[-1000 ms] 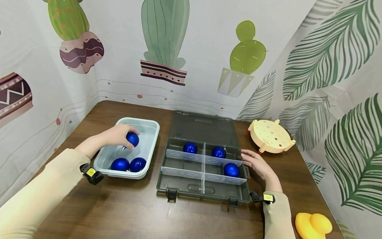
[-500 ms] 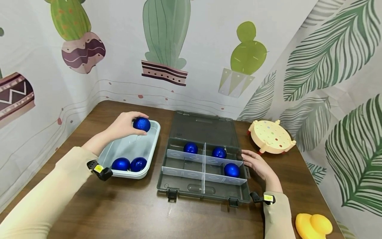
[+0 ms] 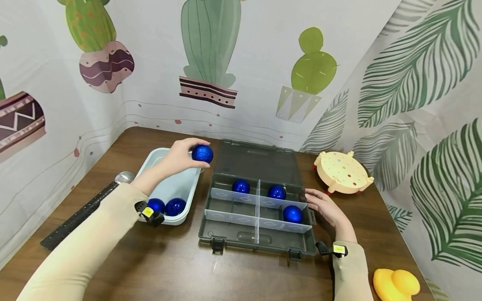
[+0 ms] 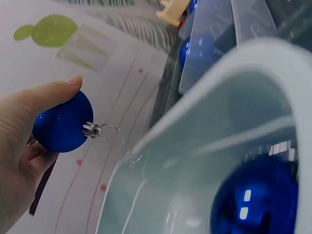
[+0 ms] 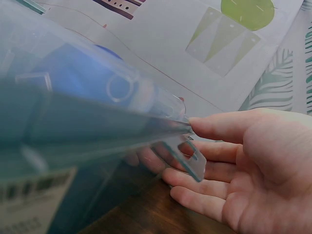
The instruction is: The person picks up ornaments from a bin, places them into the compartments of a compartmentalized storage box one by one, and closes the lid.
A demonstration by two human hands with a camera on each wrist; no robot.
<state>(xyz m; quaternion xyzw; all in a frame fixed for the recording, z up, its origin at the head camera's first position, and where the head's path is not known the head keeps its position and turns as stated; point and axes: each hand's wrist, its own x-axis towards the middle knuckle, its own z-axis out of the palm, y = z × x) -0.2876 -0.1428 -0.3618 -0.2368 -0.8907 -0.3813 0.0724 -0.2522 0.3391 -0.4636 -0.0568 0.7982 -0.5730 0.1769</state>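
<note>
Left hand (image 3: 180, 157) holds ball (image 3: 202, 154), grip curled round it, between tub (image 3: 194, 190) and box (image 3: 222, 228). Round every way, silver cap (image 4: 91, 129) and hook (image 4: 111, 126) aiming down. Blue, shiny, textured. Right hand (image 3: 328, 210) touches box, grip loosely spread.

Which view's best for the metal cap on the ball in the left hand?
Left wrist: the silver cap and wire hook show side-on, unobstructed by the left hand. Head shows the blue ball, but its cap can't be made out. Right wrist: not identifiable.
</note>
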